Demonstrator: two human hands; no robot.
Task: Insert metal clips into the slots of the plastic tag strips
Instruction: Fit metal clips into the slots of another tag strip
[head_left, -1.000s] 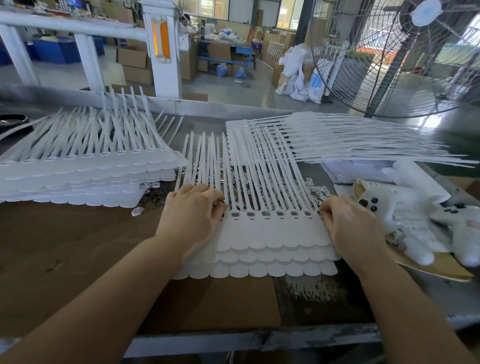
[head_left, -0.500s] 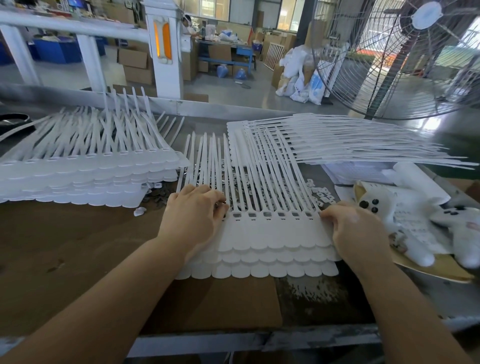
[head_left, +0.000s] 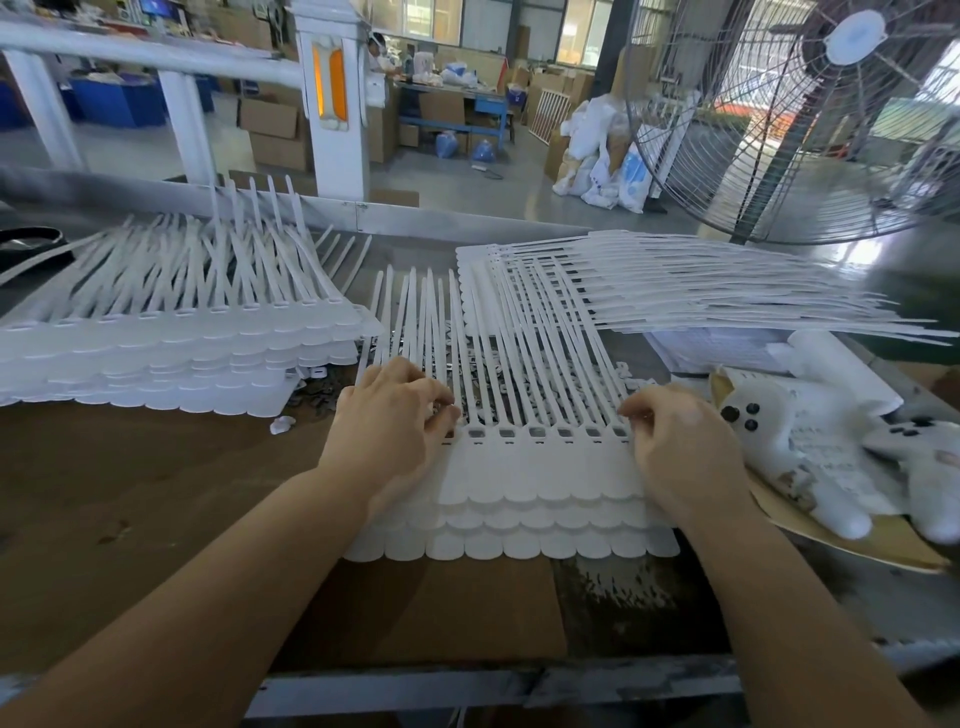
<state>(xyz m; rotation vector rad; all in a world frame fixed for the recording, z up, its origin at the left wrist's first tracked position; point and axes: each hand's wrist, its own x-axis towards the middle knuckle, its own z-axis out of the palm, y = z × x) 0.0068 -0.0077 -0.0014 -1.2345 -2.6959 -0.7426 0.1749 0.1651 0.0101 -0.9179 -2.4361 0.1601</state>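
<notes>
A short stack of white plastic tag strips (head_left: 540, 475) lies before me on the bench, scalloped tabs toward me and thin tails pointing away. A row of small slots (head_left: 535, 432) runs across the top strip. My left hand (head_left: 395, 436) rests on the stack's left end, fingers curled at the slot line, pinching something small that I cannot make out. My right hand (head_left: 675, 447) sits at the right end, fingertips pinched at the last slot. Small metal clips (head_left: 317, 397) lie loose on the bench behind the stack.
A taller pile of tag strips (head_left: 176, 353) fills the left of the bench. Another pile (head_left: 675, 291) fans out to the back right. White game-controller shells (head_left: 810, 447) on cardboard lie at the right. A big floor fan (head_left: 810, 119) stands beyond the bench.
Both hands stay at the ends of the top strip. My right fingertips have shifted slightly up to the slot line, and my left fingers have curled tighter there.
</notes>
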